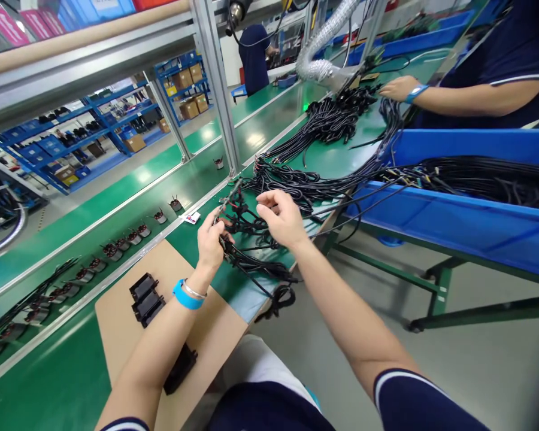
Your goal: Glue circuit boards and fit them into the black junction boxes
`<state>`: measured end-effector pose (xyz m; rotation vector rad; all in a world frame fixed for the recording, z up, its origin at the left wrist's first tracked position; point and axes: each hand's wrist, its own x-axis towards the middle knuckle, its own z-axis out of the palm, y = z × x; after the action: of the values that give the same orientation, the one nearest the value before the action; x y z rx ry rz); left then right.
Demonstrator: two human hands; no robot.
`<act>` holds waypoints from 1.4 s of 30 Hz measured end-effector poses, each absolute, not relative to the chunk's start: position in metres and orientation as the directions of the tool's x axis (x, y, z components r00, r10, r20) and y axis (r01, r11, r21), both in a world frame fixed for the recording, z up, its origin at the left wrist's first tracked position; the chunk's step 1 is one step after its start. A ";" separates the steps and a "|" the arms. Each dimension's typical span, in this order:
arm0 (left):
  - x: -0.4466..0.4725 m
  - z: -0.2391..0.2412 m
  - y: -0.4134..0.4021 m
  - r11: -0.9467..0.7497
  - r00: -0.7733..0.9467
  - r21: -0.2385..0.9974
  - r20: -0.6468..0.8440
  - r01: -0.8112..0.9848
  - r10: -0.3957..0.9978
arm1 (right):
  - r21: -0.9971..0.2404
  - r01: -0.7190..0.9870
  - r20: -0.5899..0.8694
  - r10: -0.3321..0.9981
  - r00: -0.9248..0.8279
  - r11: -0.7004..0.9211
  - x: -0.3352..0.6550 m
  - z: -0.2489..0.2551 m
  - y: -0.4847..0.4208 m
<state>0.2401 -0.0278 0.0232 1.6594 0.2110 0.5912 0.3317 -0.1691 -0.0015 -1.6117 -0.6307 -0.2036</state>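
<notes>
My left hand (212,239) is closed around a bunch of black cables (256,263) over the bench, with stripped ends and small fittings sticking up past the fingertips. My right hand (282,218) hovers just to the right, its fingers loosely curled, thumb and forefinger a little apart. I see nothing between them. Under both hands lies a tangle of dark cable pieces (247,224). A coiled black cable end (278,302) hangs over the bench's near edge.
Black housings (147,299) lie on a brown board (215,329). Several small motor-like parts (112,251) line the conveyor (139,197). Cable bundles (332,120) cover the far bench. At right stands a blue bin (458,221) of cables; a co-worker's hand (399,88) touches cables beyond it.
</notes>
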 end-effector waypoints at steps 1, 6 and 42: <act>0.241 0.031 -0.028 -0.147 0.867 0.957 0.288 -0.249 0.408 | -0.840 0.541 0.499 0.337 0.798 -0.037 0.342 0.000 -0.181; 0.238 0.069 -0.028 -0.031 0.930 0.956 0.291 -0.292 0.226 | -0.783 0.622 0.531 0.508 0.679 -0.013 0.353 0.003 -0.207; 0.209 0.139 0.001 0.207 0.957 0.959 -0.137 0.193 -0.257 | -0.831 0.494 0.299 0.542 0.785 -0.258 0.321 0.066 -0.193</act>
<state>0.2090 0.0013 0.1390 1.3254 -0.0562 -0.3136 0.3209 -0.1934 0.0663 -1.9051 -0.7854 0.0568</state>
